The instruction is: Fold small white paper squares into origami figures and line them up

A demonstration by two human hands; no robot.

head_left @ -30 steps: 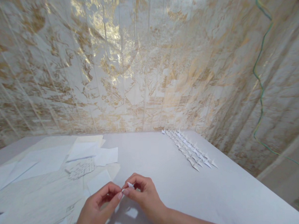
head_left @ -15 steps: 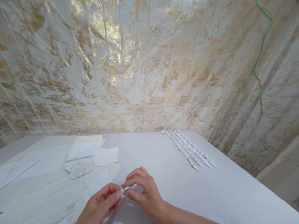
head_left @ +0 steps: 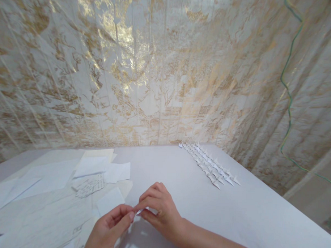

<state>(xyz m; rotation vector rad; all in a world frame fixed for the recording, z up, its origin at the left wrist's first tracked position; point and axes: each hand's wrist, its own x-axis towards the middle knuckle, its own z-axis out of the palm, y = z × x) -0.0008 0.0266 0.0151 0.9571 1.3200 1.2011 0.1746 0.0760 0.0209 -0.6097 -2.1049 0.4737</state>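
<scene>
Between my two hands is a small folded piece of white paper (head_left: 138, 213), mostly hidden by the fingers. My left hand (head_left: 112, 225) pinches its left end between thumb and forefinger. From the other side my right hand (head_left: 160, 209) holds it, the forefinger reaching to the left fingertips and the thumb below. Both hands are just above the white table (head_left: 161, 167). Several small folded white paper figures (head_left: 210, 166), with pointed ends like origami cranes, stand in slanting rows at the table's back right.
Loose white sheets (head_left: 53, 175) overlap on the table's left side, with a crumpled piece of printed paper (head_left: 90, 185) among them. A gold-patterned curtain (head_left: 141, 67) hangs behind the table. Down the right side runs a green cord (head_left: 289, 98).
My right forefinger has moved down and left, against the left fingertips, and less of the paper shows. The rows of paper figures and the sheets are unchanged.
</scene>
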